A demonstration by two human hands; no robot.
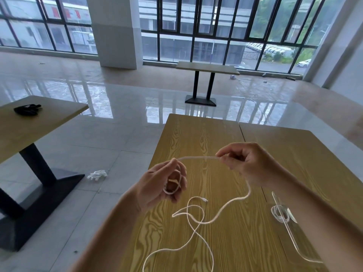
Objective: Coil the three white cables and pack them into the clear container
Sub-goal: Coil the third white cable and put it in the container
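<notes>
The white cable (198,157) I am working runs taut between my two hands above the counter (206,134). My left hand (159,185) has its fingers (177,193) curled round a few small loops already wound, and my right hand (245,163) pinches the strand between thumb and forefinger, feeding it across. From the right hand the rest of that cable drops to the counter and snakes back toward me in loose bends, so I judge this coil barely begun, with most of its length yet to wind.

Right of the held cable, a coiled cable (280,213) lies inside the clear container (290,232), so one of the three looks packed. Below the held cable, a loose end with a small plug (205,200) lies on the wood. I cannot tell whether it belongs to the cable in my hands or to a third one; the strands cross each other and one runs out of the bottom of the view.

The container is hard to read: only its glinting edge shows, and my right forearm covers part of it. How many loops sit in my left palm is also hidden by the fingers. If two cables do lie tangled here, I still have most of the task ahead.
</notes>
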